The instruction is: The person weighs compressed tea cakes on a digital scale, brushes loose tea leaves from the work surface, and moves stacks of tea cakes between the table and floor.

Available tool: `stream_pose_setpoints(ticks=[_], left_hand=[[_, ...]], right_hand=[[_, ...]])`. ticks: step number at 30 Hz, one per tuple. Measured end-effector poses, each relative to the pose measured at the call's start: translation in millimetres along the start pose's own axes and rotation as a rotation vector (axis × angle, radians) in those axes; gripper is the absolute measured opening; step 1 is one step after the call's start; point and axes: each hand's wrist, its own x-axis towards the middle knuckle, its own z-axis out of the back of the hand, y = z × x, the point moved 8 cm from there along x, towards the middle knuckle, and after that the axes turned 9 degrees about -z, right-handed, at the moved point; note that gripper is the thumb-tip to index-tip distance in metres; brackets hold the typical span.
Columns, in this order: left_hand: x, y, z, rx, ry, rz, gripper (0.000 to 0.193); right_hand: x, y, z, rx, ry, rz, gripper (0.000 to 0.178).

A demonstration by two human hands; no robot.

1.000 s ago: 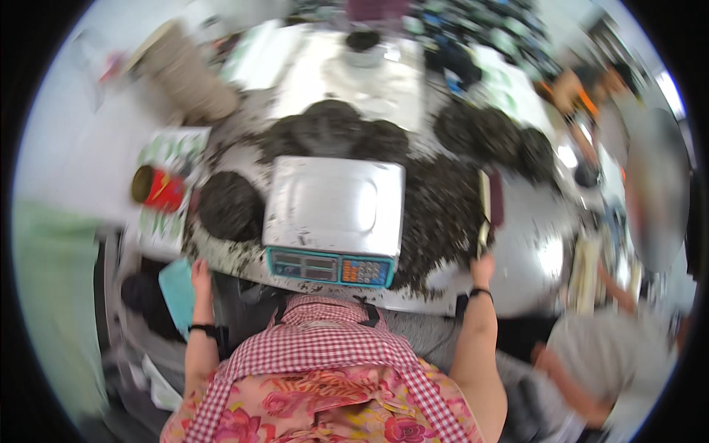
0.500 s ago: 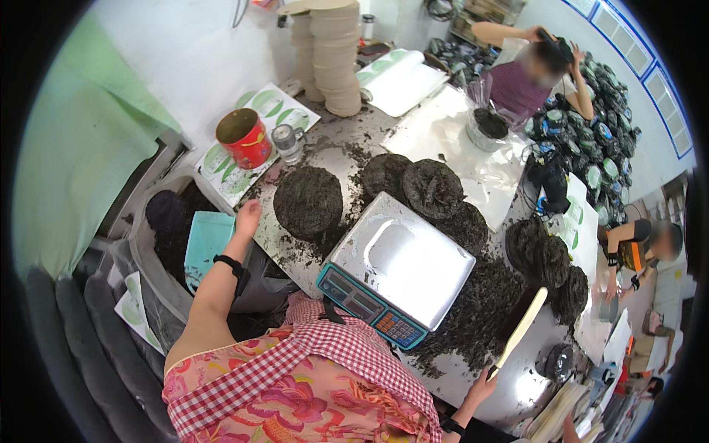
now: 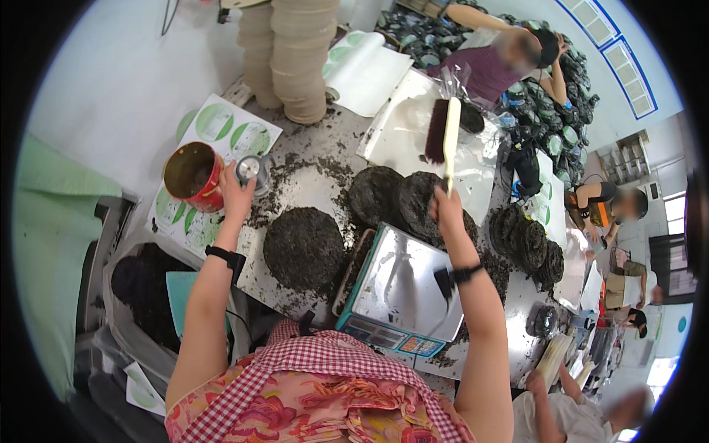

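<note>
My left hand [image 3: 236, 193] is at the far left of the table with its fingers apart. It reaches between a red tin [image 3: 210, 193] and a small clear lidded jar [image 3: 261, 177], close against both; whether it grips either I cannot tell. My right hand [image 3: 446, 212] is closed round the cream handle of a bench brush [image 3: 450, 136], held upright with dark bristles facing left. Below the right forearm lies a digital scale [image 3: 402, 284] with a shiny steel pan. A round, dark pressed cake [image 3: 303, 249] lies left of the scale.
More dark cakes [image 3: 378, 196] lie behind the scale, others [image 3: 523, 240] at the right. Tall pale stacks of discs [image 3: 303, 66] stand at the back. A lined bin [image 3: 140, 295] of dark material is at left. Co-workers [image 3: 487, 70] are across and at right.
My left hand has moved forward to the red tin and jar. My right hand has raised the brush from the right front over the scale toward the back. The view has shifted.
</note>
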Motion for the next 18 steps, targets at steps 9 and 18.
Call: stream_pose_setpoints(ticks=[9, 18], left_hand=[[22.5, 16.3, -32.4, -0.164, 0.197, -0.012, 0.07], [29.6, 19.7, -21.7, -0.135, 0.211, 0.045, 0.073]], right_hand=[[153.2, -112.5, -116.1, 0.126, -0.146, -0.463, 0.008], [122.3, -28.4, -209.9, -0.843, -0.047, 0.334, 0.026]])
